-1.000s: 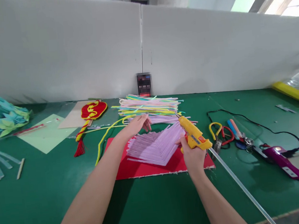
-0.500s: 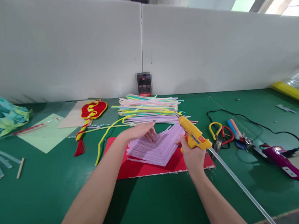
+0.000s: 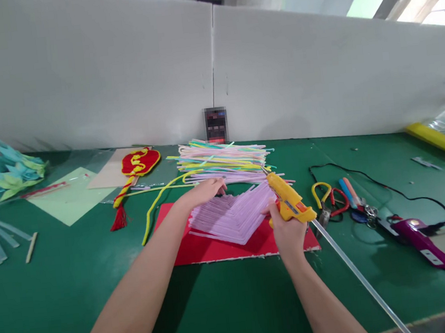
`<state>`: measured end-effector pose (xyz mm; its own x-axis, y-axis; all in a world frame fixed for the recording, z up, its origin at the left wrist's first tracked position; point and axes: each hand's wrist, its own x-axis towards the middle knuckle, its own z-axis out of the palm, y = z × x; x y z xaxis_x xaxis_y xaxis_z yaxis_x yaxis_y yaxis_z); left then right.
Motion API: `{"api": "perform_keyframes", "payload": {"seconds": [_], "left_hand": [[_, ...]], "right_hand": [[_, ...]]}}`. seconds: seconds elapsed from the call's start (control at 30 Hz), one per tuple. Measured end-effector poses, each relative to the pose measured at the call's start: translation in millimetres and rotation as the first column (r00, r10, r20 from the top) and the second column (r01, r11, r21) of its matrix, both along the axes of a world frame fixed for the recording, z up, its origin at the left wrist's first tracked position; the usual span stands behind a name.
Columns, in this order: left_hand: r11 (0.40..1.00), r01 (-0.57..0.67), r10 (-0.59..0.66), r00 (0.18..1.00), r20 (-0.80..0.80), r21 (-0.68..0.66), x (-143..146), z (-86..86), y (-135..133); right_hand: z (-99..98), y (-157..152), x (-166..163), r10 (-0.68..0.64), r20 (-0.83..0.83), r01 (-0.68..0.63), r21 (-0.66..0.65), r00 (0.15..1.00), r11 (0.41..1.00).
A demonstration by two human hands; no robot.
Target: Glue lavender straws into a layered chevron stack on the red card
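My right hand [image 3: 288, 228] is wrapped round a yellow hot glue gun [image 3: 289, 196], its nozzle pointing up and left and a long clear glue stick [image 3: 356, 271] trailing from its back. Just above the far edge of a V-shaped panel of lilac pipe cleaners [image 3: 239, 217] hovers my left hand [image 3: 208, 190], fingers loosely bent and apart, nothing visible in them. The panel lies on a red board [image 3: 219, 251]. Beyond the left hand is a heap of multicoloured pipe cleaners [image 3: 222, 161], lilac ones at its near side.
At left lie a red and yellow fan-shaped ornament [image 3: 138, 162] with a tassel, a pale green sheet [image 3: 67, 201] and blue-green paper leaves [image 3: 0, 174]. On the right are pliers [image 3: 324, 206], a purple hair-iron-like tool [image 3: 423, 243] and its black cord [image 3: 387, 189]. A grey partition [image 3: 117, 77] closes the back.
My left hand has lifted off the lilac panel and shifted slightly away and left, towards the heap. My right hand and the glue gun stay nearly still.
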<state>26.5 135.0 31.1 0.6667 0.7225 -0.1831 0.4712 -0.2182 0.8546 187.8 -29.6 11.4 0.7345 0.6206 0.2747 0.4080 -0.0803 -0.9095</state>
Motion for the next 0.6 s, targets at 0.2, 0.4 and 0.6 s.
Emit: {"api": "perform_keyframes", "payload": {"seconds": [0.2,0.4,0.6], "left_hand": [[0.999,-0.015,0.015,1.0,-0.016,0.038,1.0,2.0,0.0],[1.0,-0.016,0.016,1.0,-0.004,0.024,2.1,4.2,1.6],[0.999,0.017,-0.017,1.0,-0.002,0.051,2.4,4.2,1.4]], "right_hand": [[-0.3,0.3,0.4,-0.008,-0.013,0.008,-0.008,1.0,1.0],[1.5,-0.3,-0.3,-0.011,-0.035,0.011,-0.017,0.999,1.0],[1.0,0.1,-0.5,0.01,-0.03,-0.01,0.007,0.999,1.0]]}}
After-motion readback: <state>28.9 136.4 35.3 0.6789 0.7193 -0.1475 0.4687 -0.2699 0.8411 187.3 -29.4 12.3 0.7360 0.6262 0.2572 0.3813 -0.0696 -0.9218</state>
